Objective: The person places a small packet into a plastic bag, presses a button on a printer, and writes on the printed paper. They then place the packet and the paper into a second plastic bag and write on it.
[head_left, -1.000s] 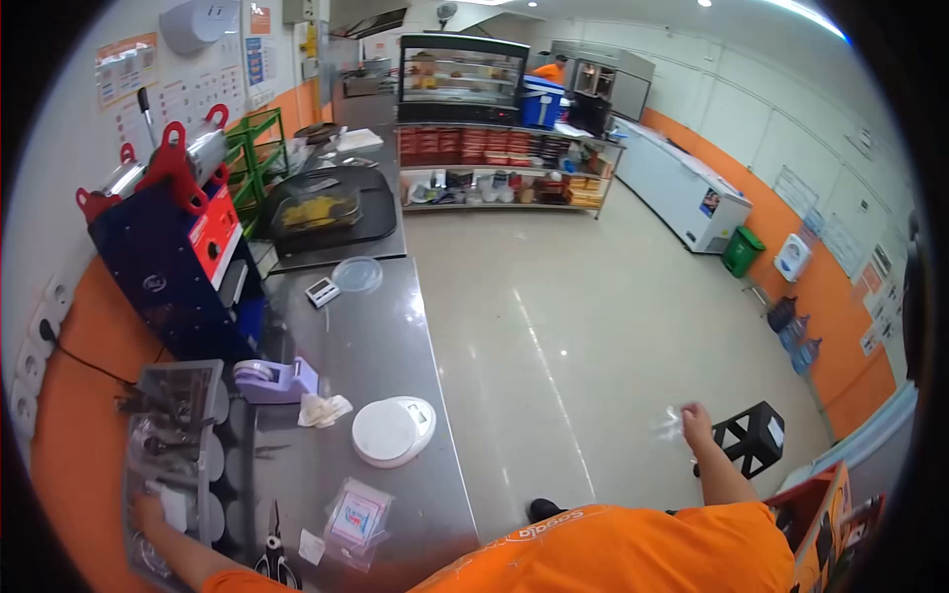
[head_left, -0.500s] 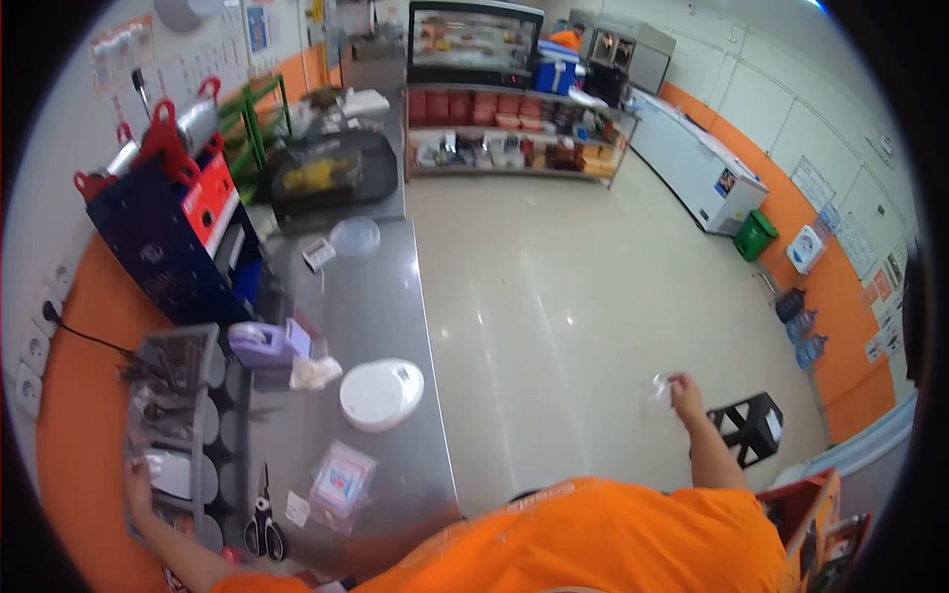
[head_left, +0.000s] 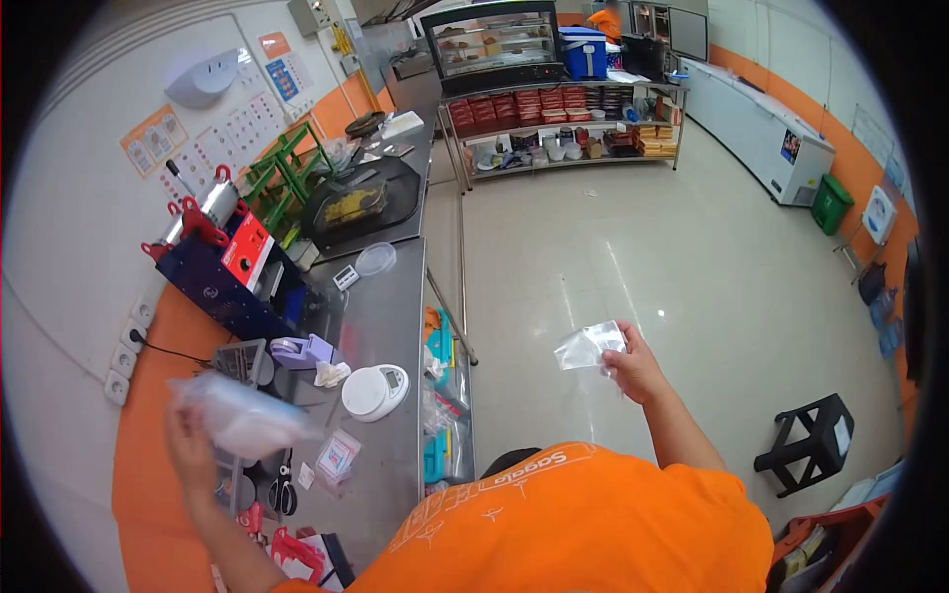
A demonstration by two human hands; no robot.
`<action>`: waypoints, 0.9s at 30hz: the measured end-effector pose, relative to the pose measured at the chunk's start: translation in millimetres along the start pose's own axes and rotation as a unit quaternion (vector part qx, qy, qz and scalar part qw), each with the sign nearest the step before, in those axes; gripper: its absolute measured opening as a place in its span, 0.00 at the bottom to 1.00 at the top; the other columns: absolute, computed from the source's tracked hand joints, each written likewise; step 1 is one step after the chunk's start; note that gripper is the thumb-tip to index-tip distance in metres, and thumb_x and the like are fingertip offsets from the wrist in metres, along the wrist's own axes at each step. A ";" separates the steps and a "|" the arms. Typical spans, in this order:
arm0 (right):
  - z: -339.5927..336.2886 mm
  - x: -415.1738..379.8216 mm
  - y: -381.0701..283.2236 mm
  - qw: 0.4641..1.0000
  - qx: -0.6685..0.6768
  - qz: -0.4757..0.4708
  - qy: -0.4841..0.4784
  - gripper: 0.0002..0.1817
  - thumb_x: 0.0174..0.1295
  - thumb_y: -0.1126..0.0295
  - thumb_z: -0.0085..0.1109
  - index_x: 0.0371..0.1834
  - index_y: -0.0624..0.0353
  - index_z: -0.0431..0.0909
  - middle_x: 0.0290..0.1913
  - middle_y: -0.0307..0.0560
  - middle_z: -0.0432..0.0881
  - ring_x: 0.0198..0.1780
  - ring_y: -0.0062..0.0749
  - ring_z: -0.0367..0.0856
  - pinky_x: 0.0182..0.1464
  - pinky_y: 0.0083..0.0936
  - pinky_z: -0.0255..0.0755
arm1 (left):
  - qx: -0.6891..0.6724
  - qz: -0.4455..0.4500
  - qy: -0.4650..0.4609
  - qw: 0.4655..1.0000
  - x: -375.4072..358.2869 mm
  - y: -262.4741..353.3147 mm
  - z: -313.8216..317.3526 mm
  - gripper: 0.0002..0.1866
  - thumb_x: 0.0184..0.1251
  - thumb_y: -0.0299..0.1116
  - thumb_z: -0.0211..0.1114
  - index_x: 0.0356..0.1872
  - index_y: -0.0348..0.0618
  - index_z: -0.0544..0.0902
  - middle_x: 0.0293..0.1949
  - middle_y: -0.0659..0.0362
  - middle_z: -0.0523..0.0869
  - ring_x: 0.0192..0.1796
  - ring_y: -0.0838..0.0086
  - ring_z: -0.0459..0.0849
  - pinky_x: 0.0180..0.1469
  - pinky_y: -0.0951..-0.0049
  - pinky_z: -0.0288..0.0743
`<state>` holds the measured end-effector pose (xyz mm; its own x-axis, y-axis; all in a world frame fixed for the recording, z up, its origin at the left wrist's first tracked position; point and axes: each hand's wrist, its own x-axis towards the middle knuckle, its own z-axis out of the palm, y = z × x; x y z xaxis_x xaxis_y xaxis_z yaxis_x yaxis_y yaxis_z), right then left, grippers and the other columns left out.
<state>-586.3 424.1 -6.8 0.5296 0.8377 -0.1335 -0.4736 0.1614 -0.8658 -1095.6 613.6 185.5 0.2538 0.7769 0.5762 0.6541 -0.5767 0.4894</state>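
My left hand (head_left: 190, 450) grips a clear plastic packet (head_left: 242, 415) with whitish contents, raised over the grey organizer rack (head_left: 245, 364) at the wall side of the counter; motion blurs it a little. Out over the floor, my right hand (head_left: 635, 366) pinches a small clear plastic bag (head_left: 590, 345) between thumb and fingers. On the steel counter (head_left: 381, 321) near my left arm lie black-handled scissors (head_left: 284, 491) and a pack with a printed label (head_left: 338, 457). A white kitchen scale (head_left: 375, 392) and a purple tape dispenser (head_left: 302, 351) stand farther along.
A blue and red machine (head_left: 237, 262) stands against the wall behind the organizer. Farther off are a black tray (head_left: 400, 193) and a display case (head_left: 492, 44). A black stool (head_left: 809, 440) stands on the floor at right. Another person (head_left: 605, 25) is at the back.
My left hand has risen from the organizer with the plastic packet. My right hand has come inward and up, showing its small bag more fully. The view has tilted and shifted.
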 end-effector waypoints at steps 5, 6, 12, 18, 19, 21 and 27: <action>-27.6 -4.6 -44.9 0.991 0.092 -0.094 -0.020 0.18 0.56 0.74 0.55 0.51 0.62 0.68 0.37 0.42 0.76 0.39 0.25 0.74 0.36 0.23 0.70 | -0.062 0.293 -0.076 0.951 1.2 120.1 149.6 0.08 0.58 0.26 0.60 0.32 0.39 0.69 0.30 0.55 0.70 0.34 0.65 0.70 0.39 0.71 0.65; -46.7 -4.1 -50.6 0.992 0.080 -0.058 -0.075 0.18 0.57 0.74 0.54 0.52 0.62 0.68 0.38 0.42 0.76 0.41 0.25 0.74 0.38 0.24 0.71 | -0.089 0.333 -0.065 0.937 0.7 148.4 180.3 0.07 0.55 0.23 0.61 0.32 0.39 0.70 0.30 0.55 0.70 0.33 0.63 0.70 0.38 0.70 0.65; -80.2 -65.7 -121.6 0.981 -0.153 -0.064 -0.104 0.14 0.66 0.70 0.43 0.51 0.63 0.71 0.42 0.48 0.79 0.19 0.24 0.75 0.23 0.18 0.72 | -0.187 0.456 -0.054 0.868 3.7 257.8 281.0 0.10 0.48 0.19 0.61 0.32 0.44 0.77 0.30 0.58 0.72 0.34 0.63 0.71 0.36 0.66 0.64; -142.2 -105.6 -117.9 0.992 -0.113 -0.050 0.006 0.19 0.66 0.72 0.39 0.59 0.60 0.65 0.43 0.49 0.79 0.19 0.26 0.75 0.24 0.19 0.73 | -0.139 0.512 0.057 0.846 37.7 271.4 331.2 0.10 0.48 0.19 0.59 0.30 0.47 0.76 0.30 0.60 0.75 0.35 0.65 0.71 0.40 0.66 0.62; -148.8 -108.4 -107.4 0.993 -0.107 -0.055 0.019 0.19 0.66 0.72 0.39 0.59 0.60 0.65 0.43 0.49 0.79 0.19 0.26 0.75 0.24 0.19 0.73 | -0.176 0.500 0.056 0.846 39.6 270.3 341.5 0.10 0.49 0.18 0.58 0.30 0.47 0.75 0.30 0.59 0.75 0.35 0.64 0.71 0.39 0.67 0.63; -156.9 -114.8 -86.8 0.993 -0.014 -0.047 0.110 0.21 0.65 0.72 0.39 0.63 0.58 0.62 0.43 0.50 0.79 0.19 0.28 0.74 0.24 0.19 0.73 | -0.286 0.461 -0.037 0.839 27.5 271.4 364.6 0.07 0.56 0.19 0.54 0.31 0.47 0.73 0.30 0.60 0.76 0.36 0.70 0.71 0.37 0.70 0.64; -163.1 -130.9 -77.5 0.980 0.061 -0.094 0.164 0.14 0.63 0.73 0.44 0.52 0.56 0.72 0.45 0.55 0.78 0.21 0.27 0.74 0.24 0.23 0.73 | -0.651 -0.202 -0.665 0.305 -86.9 302.5 481.6 0.04 0.65 0.28 0.53 0.39 0.43 0.73 0.35 0.61 0.76 0.38 0.78 0.76 0.42 0.79 0.70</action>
<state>-504.1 216.8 -0.9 0.8038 0.5778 -0.1419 -0.4159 0.3750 -0.8285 -576.6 493.4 -31.8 0.9711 -0.2327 -0.0539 0.2049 0.6955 0.6887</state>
